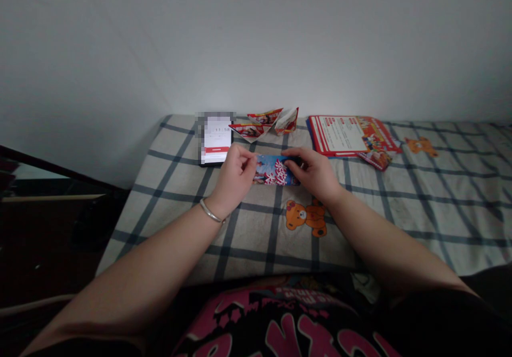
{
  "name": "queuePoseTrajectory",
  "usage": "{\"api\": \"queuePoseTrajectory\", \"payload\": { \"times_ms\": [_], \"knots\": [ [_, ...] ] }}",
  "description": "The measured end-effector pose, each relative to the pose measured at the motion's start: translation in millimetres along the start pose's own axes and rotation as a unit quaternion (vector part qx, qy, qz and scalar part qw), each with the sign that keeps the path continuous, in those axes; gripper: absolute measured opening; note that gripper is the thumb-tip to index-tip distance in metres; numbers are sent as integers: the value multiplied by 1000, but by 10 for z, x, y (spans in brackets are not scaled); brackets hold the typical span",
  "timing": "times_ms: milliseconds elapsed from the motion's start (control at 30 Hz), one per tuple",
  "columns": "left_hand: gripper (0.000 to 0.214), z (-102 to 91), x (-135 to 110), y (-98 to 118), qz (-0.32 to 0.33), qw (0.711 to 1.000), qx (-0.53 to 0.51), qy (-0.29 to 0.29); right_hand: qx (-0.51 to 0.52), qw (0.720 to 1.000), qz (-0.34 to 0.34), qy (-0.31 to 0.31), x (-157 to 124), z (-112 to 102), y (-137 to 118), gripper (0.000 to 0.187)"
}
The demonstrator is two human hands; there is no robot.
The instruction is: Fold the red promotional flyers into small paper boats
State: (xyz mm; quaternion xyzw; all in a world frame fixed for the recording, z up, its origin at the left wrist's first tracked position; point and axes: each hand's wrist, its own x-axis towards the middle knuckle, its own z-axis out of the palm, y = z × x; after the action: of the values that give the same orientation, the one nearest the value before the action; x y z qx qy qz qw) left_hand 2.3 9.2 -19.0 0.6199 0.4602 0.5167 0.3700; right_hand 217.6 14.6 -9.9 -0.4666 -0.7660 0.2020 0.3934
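Observation:
A folded strip of printed paper (275,170), blue and red with white characters, lies on the checked bedsheet (420,197). My left hand (234,178) pinches its left end with curled fingers. My right hand (316,173) presses and grips its right end, fingers bent over the upper edge. A silver bangle sits on my left wrist.
A lit phone (216,139) lies just beyond my left hand. Two folded paper shapes (266,122) rest by the wall. A stack of red leaflets (352,135) lies to the right. A bear print (306,216) marks the sheet. Dark furniture (48,224) stands left of the bed.

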Motion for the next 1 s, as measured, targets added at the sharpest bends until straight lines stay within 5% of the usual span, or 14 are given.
{"api": "queuePoseTrajectory", "payload": {
  "times_ms": [333,633,1000],
  "knots": [
    [21,22,-1,-23,14,999,-29,15,61,996,6,65,22,39,48,14],
    [10,43,-66,0,28,999,9,-44,-81,994,-68,-5,42,-18,-100,12],
    [11,24,-68,67,41,995,64,-68,33,999,20,-5,31,24,-163,10]
  ]
}}
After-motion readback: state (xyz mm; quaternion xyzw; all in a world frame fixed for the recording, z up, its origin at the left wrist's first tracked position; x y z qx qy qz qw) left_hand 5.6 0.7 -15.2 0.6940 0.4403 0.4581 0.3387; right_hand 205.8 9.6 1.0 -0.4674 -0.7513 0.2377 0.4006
